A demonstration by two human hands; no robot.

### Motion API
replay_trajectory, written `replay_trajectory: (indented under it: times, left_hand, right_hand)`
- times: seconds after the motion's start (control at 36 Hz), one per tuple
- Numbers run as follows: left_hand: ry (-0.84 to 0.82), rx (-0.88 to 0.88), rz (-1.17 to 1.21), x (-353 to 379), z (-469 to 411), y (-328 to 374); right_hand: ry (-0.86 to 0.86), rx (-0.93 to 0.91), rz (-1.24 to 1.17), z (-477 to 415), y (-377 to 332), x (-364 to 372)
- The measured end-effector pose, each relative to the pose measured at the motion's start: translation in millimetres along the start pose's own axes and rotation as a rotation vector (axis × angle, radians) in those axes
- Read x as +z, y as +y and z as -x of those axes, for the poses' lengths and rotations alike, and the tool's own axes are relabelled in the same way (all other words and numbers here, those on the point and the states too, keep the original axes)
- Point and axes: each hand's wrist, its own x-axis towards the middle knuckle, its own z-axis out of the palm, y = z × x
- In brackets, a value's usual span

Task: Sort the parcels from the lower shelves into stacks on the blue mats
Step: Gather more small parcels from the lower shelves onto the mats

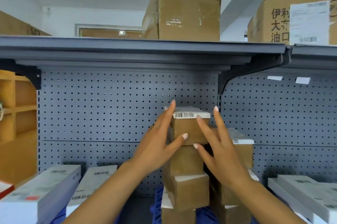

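A tall stack of small brown cardboard parcels (187, 187) rises in front of the grey pegboard. Its top parcel (189, 128) has a white barcode label. My left hand (160, 143) lies with straight fingers against that parcel's left side, thumb on its front. My right hand (217, 147) has spread fingers at the parcel's right front; whether they touch it I cannot tell. A second, lower stack of brown parcels (240, 152) stands just right of the first. Blue mat edges (157, 203) show under the stacks.
Flat white boxes lie at lower left (42, 189), (96, 180) and lower right (308, 192). A grey shelf (142, 48) overhangs closely above, carrying large cartons (184, 12), (295, 21). A wooden cubby unit (16, 114) stands at the left.
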Motion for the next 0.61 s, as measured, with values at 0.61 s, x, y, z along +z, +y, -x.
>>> replay_trajectory:
  times: [0.61]
  left_hand:
    - [-0.026,0.154,-0.321,0.1,16.0,-30.7]
  right_hand:
    - [-0.166,0.048,0.196,17.9,-11.7,-4.1]
